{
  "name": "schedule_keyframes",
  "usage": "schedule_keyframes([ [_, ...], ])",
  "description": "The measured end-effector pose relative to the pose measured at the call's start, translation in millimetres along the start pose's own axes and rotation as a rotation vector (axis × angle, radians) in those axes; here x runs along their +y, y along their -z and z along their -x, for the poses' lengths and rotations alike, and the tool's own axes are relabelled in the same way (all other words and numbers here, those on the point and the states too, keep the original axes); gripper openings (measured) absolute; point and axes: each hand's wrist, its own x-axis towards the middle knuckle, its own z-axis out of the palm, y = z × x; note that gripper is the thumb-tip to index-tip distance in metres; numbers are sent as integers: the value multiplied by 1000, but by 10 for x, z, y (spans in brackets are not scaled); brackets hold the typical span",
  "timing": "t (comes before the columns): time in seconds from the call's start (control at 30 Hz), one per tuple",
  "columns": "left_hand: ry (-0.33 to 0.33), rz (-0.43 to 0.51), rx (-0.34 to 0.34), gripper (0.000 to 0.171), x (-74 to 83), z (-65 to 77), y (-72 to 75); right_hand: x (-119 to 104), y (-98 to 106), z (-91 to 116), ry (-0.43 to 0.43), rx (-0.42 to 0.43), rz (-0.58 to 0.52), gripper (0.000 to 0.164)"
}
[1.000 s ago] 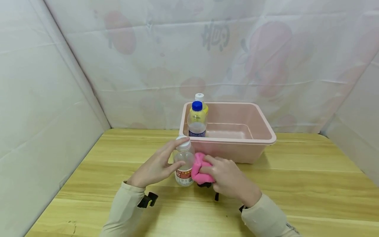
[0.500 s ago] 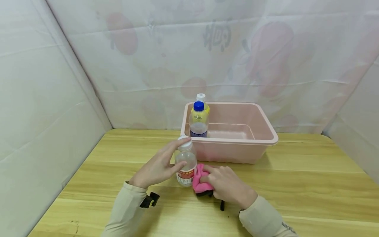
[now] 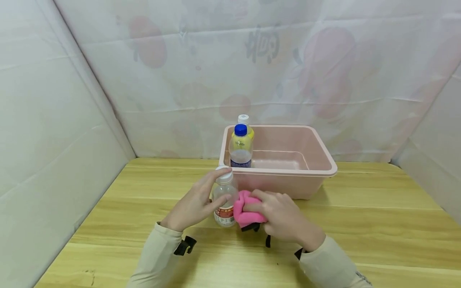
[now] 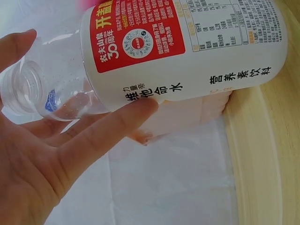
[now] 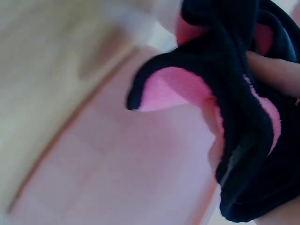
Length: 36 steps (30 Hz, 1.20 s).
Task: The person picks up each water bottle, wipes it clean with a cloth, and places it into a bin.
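A clear plastic bottle [image 3: 225, 202] with a white cap and a red-and-white label stands upright on the table, in front of the tub. My left hand [image 3: 196, 202] holds it from the left, with a finger by the cap and the thumb on its side. In the left wrist view the bottle [image 4: 187, 51] fills the top, and the hand [image 4: 42, 164] spreads along it. Bunched in my right hand [image 3: 284, 214] is a pink cloth [image 3: 246, 208] with black parts, against the bottle's right side. The right wrist view shows the cloth's black folds [image 5: 243, 122] close up; its fingers are partly hidden.
Behind the bottle stands a pink plastic tub [image 3: 281, 176]. In its left end are a blue-capped bottle [image 3: 240, 146] and a white-capped bottle [image 3: 243, 120] with yellow on it. The wooden table [image 3: 144, 192] meets pale fabric walls at the back and sides.
My right hand slid the cloth down the bottle's side toward me, then back up. The left hand has kept its hold, and the bottle stays in place.
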Motion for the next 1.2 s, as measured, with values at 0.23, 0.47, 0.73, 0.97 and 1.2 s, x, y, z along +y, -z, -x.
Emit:
schedule_keyframes([
  [0.23, -29, -25, -5, 60, -1, -10, 13, -6, 120, -51, 49, 344, -64, 69],
  [0.47, -26, -27, -1, 60, -2, -11, 9, -10, 104, -49, 55, 353, -63, 69],
  [0.73, 6, -9, -16, 60, 15, -16, 12, -18, 85, -36, 46, 246, -13, 62],
  [0.97, 47, 20, -28, 61, 27, -7, 15, -49, 15, -20, 35, 121, 46, 55],
  [1.2, 20, -6, -11, 61, 11, 10, 15, -100, -180, 24, -38, -205, 38, 45],
])
